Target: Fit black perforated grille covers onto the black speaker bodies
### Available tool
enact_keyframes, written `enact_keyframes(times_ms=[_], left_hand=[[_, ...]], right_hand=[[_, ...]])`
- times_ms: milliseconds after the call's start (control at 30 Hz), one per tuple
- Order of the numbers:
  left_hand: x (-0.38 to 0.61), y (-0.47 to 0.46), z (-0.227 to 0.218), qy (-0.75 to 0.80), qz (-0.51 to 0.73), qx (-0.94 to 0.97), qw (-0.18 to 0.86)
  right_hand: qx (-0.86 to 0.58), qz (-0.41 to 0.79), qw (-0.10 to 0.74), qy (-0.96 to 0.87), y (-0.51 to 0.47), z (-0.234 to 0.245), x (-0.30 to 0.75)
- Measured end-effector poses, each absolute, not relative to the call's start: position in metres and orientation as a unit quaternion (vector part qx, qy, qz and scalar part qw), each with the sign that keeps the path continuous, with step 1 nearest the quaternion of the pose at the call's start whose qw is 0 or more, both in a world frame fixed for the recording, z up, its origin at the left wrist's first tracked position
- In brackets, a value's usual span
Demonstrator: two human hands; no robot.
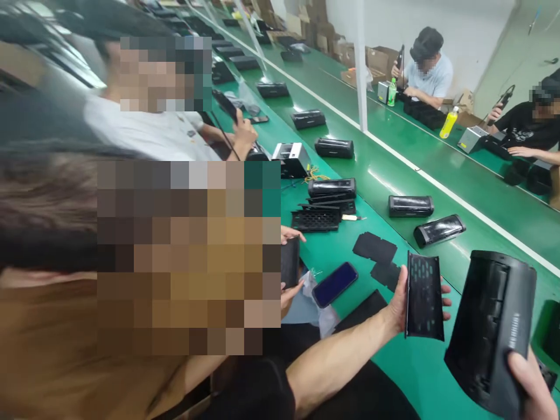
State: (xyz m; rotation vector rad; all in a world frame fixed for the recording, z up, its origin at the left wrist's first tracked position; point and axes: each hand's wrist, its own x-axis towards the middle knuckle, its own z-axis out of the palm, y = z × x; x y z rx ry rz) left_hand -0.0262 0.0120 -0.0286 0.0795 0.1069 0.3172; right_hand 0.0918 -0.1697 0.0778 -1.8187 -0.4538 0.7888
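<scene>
My left hand (pixel 400 306) is closed on a black perforated grille panel (pixel 423 297) and holds it upright over the green bench. At the bottom right, my right hand (pixel 531 385) grips a large black speaker housing (pixel 492 326) whose open side faces the panel. Panel and housing are a short way apart. Black foam pads (pixel 375 247) lie on the bench just beyond my left hand.
A person in a brown shirt sits close on my left, hands (pixel 291 291) on a black part. A phone (pixel 335 284) lies nearby. Black housings (pixel 411 206) and grilles (pixel 315 219) dot the green conveyor bench (pixel 394 175). Other workers sit beyond and opposite.
</scene>
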Motion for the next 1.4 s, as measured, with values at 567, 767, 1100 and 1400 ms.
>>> enact_keyframes(times_ms=[567,767,1100,1400], left_hand=[[0.001,-0.025,0.001,0.013,0.187,0.2,0.962],[-0.002,-0.028,-0.004,0.004,0.184,0.207,0.961],[0.006,-0.037,0.007,0.038,0.179,0.207,0.961],[0.038,-0.025,0.009,0.13,0.222,0.127,0.958]], right_hand=[[-0.885,0.2,0.232,-0.352,-0.123,0.112,0.077],[-0.893,0.202,0.215,-0.339,-0.129,0.101,0.078],[-0.905,0.218,0.198,-0.307,-0.137,0.103,0.094],[-0.881,0.119,0.343,-0.303,-0.161,0.096,0.09]])
